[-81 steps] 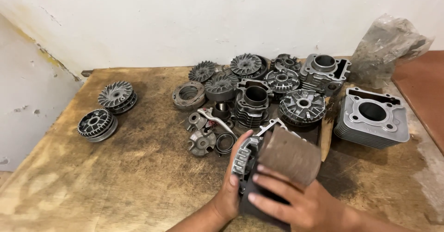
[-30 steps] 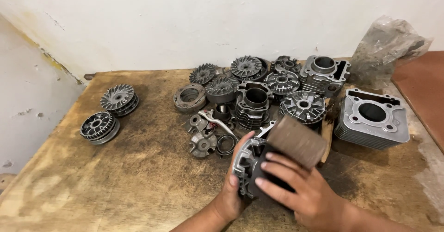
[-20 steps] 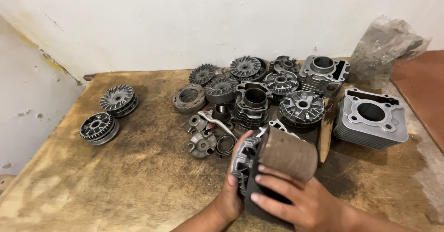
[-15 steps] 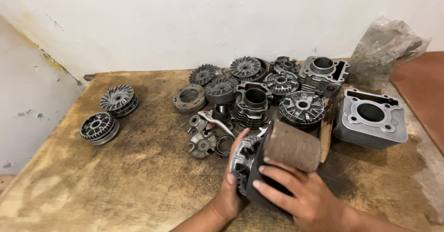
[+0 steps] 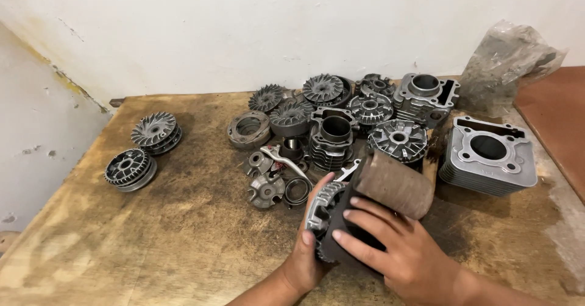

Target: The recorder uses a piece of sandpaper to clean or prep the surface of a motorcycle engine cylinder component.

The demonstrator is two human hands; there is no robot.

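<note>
A worn wooden workbench [image 5: 152, 233] against a white wall [image 5: 244, 25] carries everything here. Its largest piece, a silver finned engine cylinder [image 5: 487, 156], sits near the right edge. Behind it, at the back right corner, lies a crumpled clear plastic bag [image 5: 509, 62]. A cluster of grey metal engine parts fills the middle back: a second cylinder block [image 5: 425, 96], a dark finned cylinder [image 5: 332, 136], several finned variator discs [image 5: 397, 139] and a round clutch drum [image 5: 248, 128]. In front of that heap lie a bent lever [image 5: 281, 160], a small hub [image 5: 265, 190] and a dark ring [image 5: 297, 190], just beside the hands. Well apart, toward the left edge, two more finned pulley discs [image 5: 155, 132] and [image 5: 129, 168] stand alone.

Near the front edge, right of centre, the left hand [image 5: 304, 251] clasps a finned pulley half [image 5: 326, 211] by its rim, thumb over the top, holding it up on edge above the bench. The right hand [image 5: 399, 251] presses a folded piece of brown sandpaper [image 5: 393, 184] against the face of that part, fingers spread over the dark surface below the sheet. The sandpaper and right hand cover most of the pulley half, so only its toothed left rim shows. The parts heap lies directly behind it.
</note>
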